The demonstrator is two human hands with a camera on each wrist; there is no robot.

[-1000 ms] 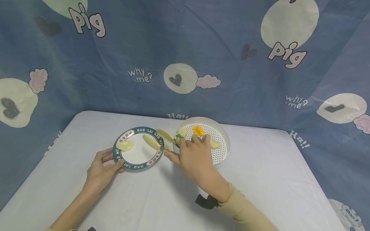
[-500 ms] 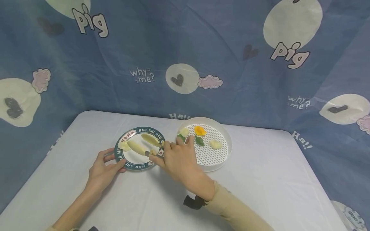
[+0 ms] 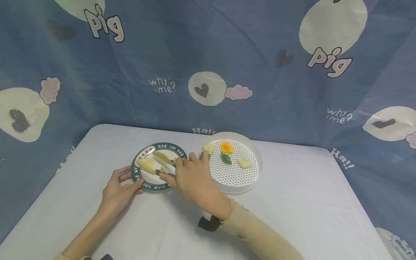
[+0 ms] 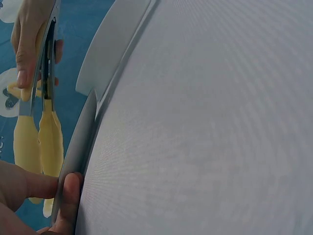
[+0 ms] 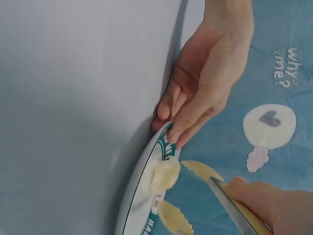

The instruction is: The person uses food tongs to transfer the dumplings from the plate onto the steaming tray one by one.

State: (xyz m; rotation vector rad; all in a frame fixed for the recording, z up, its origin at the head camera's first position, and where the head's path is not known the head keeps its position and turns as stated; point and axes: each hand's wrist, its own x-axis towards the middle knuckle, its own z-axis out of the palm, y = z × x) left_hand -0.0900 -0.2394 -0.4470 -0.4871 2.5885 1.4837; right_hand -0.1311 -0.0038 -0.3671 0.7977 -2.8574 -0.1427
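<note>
My left hand grips the near left rim of a round plate with a green lettered border, thumb above and fingers underneath. In the right wrist view a pale yellow, lumpy piece lies at the plate's edge. My right hand holds metal tongs with yellow, scalloped tips, which are spread apart over the plate. In the right wrist view one tip stands on either side of the pale piece; in the head view a tip overlaps it.
Right of the plate stands a round white tray with a perforated floor. In it lie an orange-yellow piece, a green leaf-like piece and pale pieces, one at the right. A blue printed cloth hangs behind the white table.
My right hand has carried the tongs left from beside the tray to over the plate's pale piece, uncovering the green piece in the tray. The left hand keeps its grip on the plate.
</note>
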